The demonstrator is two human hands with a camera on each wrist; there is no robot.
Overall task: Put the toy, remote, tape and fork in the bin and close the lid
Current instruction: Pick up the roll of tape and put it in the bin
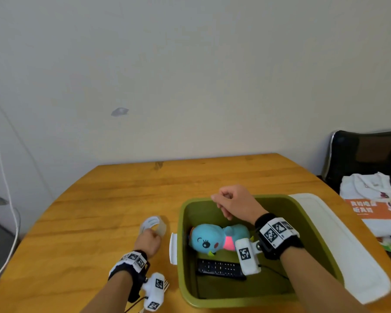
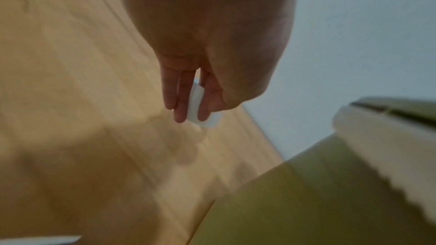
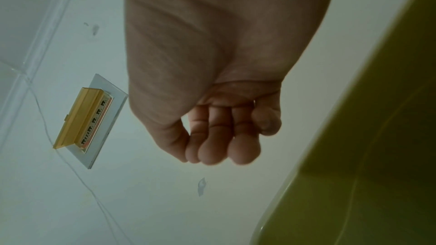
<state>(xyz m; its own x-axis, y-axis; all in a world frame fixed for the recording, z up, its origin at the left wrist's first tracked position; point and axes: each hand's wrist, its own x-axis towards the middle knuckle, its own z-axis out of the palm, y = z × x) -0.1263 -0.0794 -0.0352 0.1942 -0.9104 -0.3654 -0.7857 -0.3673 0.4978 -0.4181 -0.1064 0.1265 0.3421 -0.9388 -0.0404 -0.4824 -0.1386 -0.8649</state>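
The olive green bin (image 1: 180, 224) stands open on the wooden table (image 1: 95, 199). Inside lie a blue plush toy (image 1: 209, 239) and, nearer me, a black remote (image 1: 219, 268). Left of the bin, my left hand (image 1: 148, 241) grips a clear roll of tape (image 1: 155, 224); in the left wrist view its fingers (image 2: 181, 100) pinch the tape's (image 2: 195, 100) wall. My right hand (image 1: 224, 204) hovers over the bin's far rim, fingers (image 3: 219, 137) loosely curled and holding nothing. The tines of a fork (image 1: 166, 285) show under my left wrist.
The white lid (image 1: 339, 240) lies along the bin's right side. A white latch (image 1: 173, 248) sticks out from the bin's left wall. Right of the table are a black chair (image 1: 366, 154) and a pile of white and orange things (image 1: 370, 199).
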